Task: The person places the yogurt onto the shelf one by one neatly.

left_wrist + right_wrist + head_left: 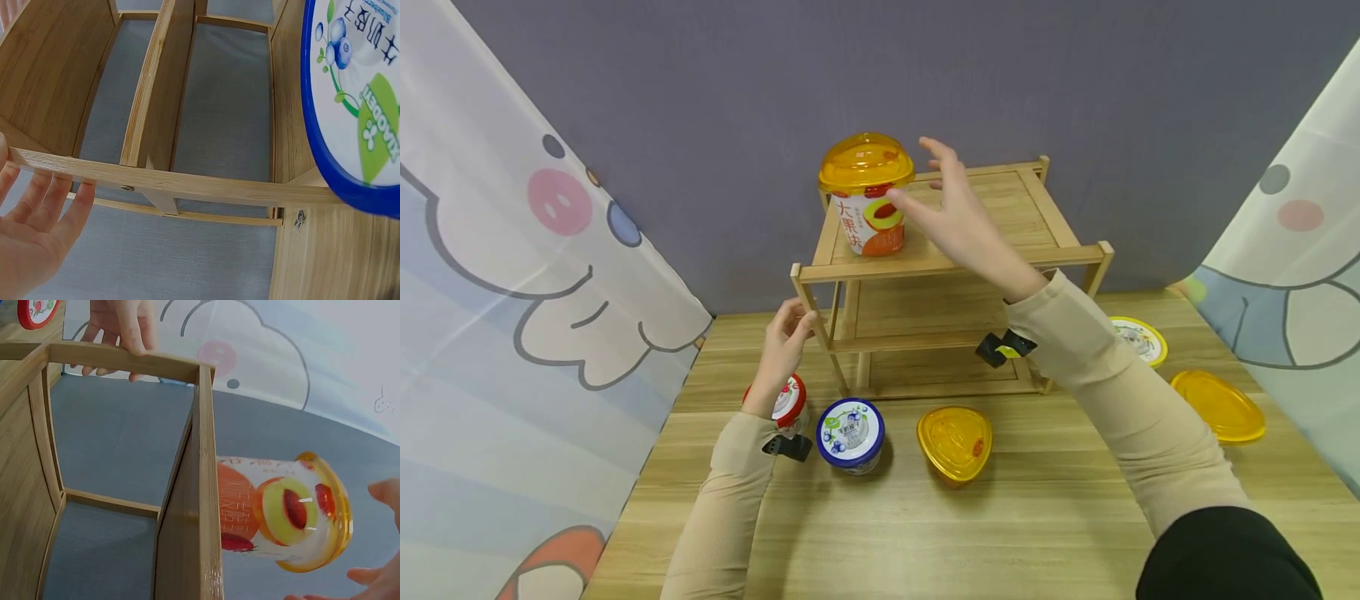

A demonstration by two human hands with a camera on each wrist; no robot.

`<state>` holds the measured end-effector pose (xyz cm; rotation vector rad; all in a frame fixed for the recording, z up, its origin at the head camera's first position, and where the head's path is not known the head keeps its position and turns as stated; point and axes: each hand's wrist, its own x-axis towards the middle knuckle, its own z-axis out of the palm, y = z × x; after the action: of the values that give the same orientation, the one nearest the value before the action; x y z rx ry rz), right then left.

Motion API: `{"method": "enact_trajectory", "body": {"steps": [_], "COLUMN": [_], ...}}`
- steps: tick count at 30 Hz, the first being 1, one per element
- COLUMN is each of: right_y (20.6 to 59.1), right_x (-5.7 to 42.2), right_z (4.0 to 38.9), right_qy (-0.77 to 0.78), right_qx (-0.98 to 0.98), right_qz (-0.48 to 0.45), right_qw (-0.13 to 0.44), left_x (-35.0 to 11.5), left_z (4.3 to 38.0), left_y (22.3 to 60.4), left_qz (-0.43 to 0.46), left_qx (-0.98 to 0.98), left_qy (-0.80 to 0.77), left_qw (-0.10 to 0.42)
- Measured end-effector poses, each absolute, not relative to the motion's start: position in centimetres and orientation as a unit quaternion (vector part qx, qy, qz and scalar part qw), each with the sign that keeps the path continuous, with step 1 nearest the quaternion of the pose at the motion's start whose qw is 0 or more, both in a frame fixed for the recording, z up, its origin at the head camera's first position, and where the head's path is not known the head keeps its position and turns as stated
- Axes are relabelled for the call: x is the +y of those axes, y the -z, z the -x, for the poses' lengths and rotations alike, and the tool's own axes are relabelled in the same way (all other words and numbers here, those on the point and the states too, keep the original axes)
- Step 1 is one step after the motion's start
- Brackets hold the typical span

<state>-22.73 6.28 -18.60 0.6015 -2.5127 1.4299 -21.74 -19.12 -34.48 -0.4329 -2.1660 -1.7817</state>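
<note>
A tall fruit cup point(880, 237) with a domed amber lid point(861, 162) stands upright at the left of the top tier of a wooden shelf rack point(865, 272). My right hand point(955, 204) is just right of this cup, fingers spread and bent. In the right wrist view, a gap shows between those fingertips and the lid. My left hand point(784, 342) grips the rack's front left post, thumb on the front and fingers behind. In the left wrist view, the fingers of the left hand point(40, 234) reach behind the post.
Before the rack stand a red-rimmed cup point(788, 400), partly behind the left wrist, a blue-rimmed blueberry cup point(850, 432) and an amber-lidded cup point(955, 442). Farther right are a yellow-rimmed cup point(1138, 340) and another amber lid point(1217, 407). Printed curtains point(647, 325) hang either side.
</note>
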Motion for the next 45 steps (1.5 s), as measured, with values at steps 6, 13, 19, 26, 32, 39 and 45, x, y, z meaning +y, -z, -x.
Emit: {"method": "enact_trajectory", "body": {"steps": [6,13,19,26,32,39,45], "right_y": [19.5,21.4,23.2,24.5,25.7,27.7,29.3], "right_x": [6.8,7.2,7.7,8.5,9.0,9.4,9.8], "right_z": [21.2,19.7,18.3,16.9,16.0,15.1,14.5], "right_qy": [-0.462,-0.444,-0.449,-0.445,-0.425,-0.398,-0.38], "right_qx": [-0.85,-0.843,-0.823,-0.817,-0.824,-0.833,-0.844], "right_qz": [-0.211,-0.233,-0.266,-0.279,-0.287,-0.308,-0.312], "right_qw": [0.141,0.196,0.223,0.238,0.24,0.228,0.212], "left_x": [-18.6,-18.8,-19.4,-19.5,-19.4,-19.5,-19.5], "left_z": [20.9,21.0,22.1,22.1,22.2,22.2,22.2], "left_y": [33.3,33.5,35.1,35.2,35.2,35.5,35.5], "left_qz": [0.139,0.136,0.139,0.149,0.147,0.175,0.195], "left_qx": [-0.764,-0.761,-0.754,-0.756,-0.755,-0.747,-0.735], "left_qy": [0.614,0.619,0.626,0.62,0.621,0.616,0.623], "left_qw": [0.144,0.14,0.141,0.148,0.152,0.177,0.184]}}
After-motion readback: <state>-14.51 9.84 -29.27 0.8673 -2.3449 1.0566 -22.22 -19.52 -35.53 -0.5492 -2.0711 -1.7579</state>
